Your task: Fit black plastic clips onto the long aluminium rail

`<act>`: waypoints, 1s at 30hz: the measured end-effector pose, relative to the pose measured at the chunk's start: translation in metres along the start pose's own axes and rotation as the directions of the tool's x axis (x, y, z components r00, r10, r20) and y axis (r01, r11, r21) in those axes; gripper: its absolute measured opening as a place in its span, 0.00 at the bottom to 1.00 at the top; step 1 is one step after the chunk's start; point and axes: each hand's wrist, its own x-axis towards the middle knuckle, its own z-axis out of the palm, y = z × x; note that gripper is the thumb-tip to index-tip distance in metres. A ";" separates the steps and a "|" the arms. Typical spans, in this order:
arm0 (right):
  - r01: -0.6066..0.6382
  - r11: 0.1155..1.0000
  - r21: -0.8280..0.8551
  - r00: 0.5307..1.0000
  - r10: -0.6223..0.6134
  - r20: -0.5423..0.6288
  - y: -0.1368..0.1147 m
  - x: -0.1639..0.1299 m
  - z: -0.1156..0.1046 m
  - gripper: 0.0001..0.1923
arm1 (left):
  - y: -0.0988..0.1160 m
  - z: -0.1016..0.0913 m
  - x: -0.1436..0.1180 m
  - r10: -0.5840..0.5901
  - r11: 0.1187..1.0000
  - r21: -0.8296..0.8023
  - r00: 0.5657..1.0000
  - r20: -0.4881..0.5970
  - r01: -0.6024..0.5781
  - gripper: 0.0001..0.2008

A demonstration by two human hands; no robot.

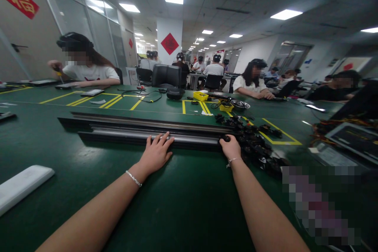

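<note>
Several long black metal bars lie side by side across the green table. My left hand rests on the nearest bar with its fingers spread, holding nothing. At that bar's right end, my right hand is closed around a small black part. This part sits against the bar's end; whether it is fixed there I cannot tell. Behind the near bar is another dark bar. A heap of small black parts lies just right of my right hand.
A white elongated object lies at the left. Yellow bins and a metal dish stand beyond the bars. Electronics with wires fill the right side. Across the table, one person holds a tool; another works at the right.
</note>
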 end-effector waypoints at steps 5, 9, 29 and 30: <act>0.007 0.993 -0.116 0.998 -0.014 -0.058 -0.010 -0.005 -0.022 0.21 | -0.001 0.001 0.000 0.008 1.000 -0.001 1.000 -0.003 -0.008 0.26; 0.100 0.940 -0.327 0.975 -0.158 -0.156 -0.012 -0.006 -0.042 0.21 | -0.002 0.003 0.000 0.006 1.000 0.000 1.000 0.005 -0.006 0.26; 0.405 0.914 -0.012 0.803 -0.362 -0.473 -0.006 0.007 -0.052 0.39 | -0.008 0.008 0.000 0.031 0.999 -0.032 0.999 0.010 -0.031 0.29; 0.438 0.894 0.097 0.798 -0.337 -0.499 -0.010 0.006 -0.055 0.39 | -0.008 0.008 0.000 0.034 0.999 -0.038 0.999 0.008 -0.033 0.29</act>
